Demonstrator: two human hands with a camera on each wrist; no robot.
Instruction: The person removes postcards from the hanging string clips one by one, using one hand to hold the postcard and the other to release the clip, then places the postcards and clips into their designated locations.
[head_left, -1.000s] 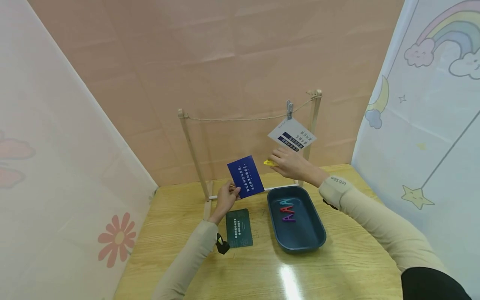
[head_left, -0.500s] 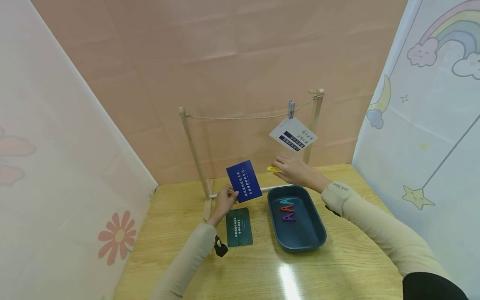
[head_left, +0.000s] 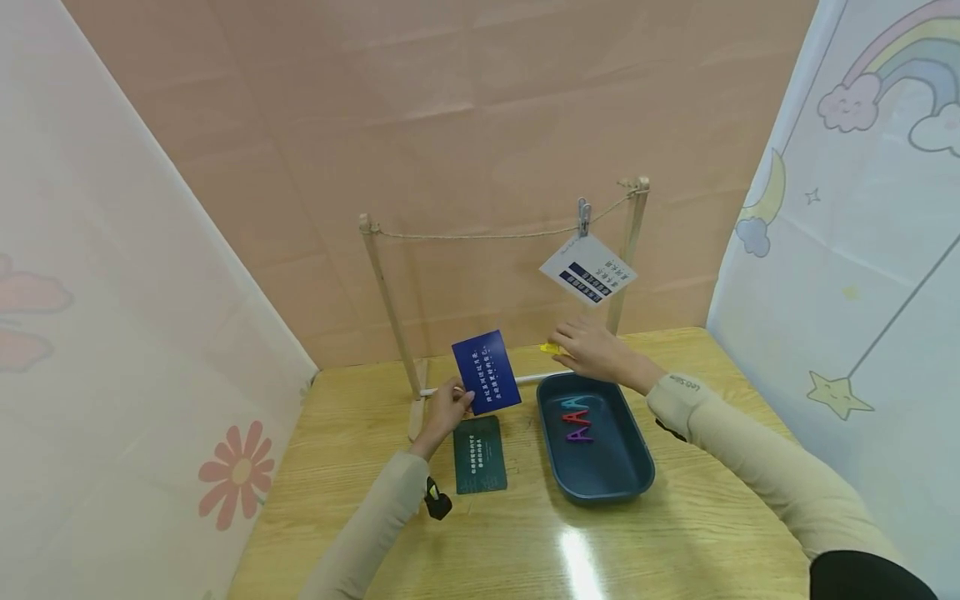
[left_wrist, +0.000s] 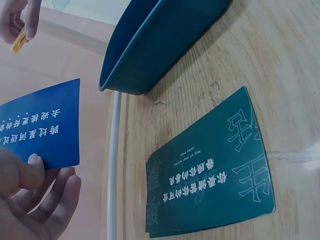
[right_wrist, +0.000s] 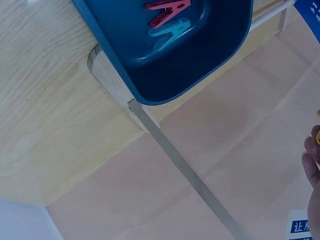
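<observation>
My left hand [head_left: 447,408] pinches a dark blue card [head_left: 486,372] with white writing by its lower left corner, thumb on the front. Below it, green cards [left_wrist: 210,175] lie stacked on the table. My right hand [head_left: 588,350] pinches a yellow clothespin [head_left: 550,348] behind the tray, to the right of the blue card and apart from it. Above that hand a white card [head_left: 588,268] hangs tilted from a string [head_left: 480,237], held by a grey clothespin [head_left: 583,217]. In the right wrist view only the fingertips of the right hand show, at the right edge.
A dark blue tray [head_left: 600,492] on the table holds purple [head_left: 578,435], red [head_left: 574,417] and light blue clothespins [head_left: 574,402]. The string runs between two wooden posts [head_left: 390,308], with a white bar [head_left: 537,377] low between them. A peach cloth [head_left: 480,125] stands behind.
Both hands have sunk lower, the left with the blue card and the right with the yellow clothespin. The right hand has drifted slightly right, away from the card.
</observation>
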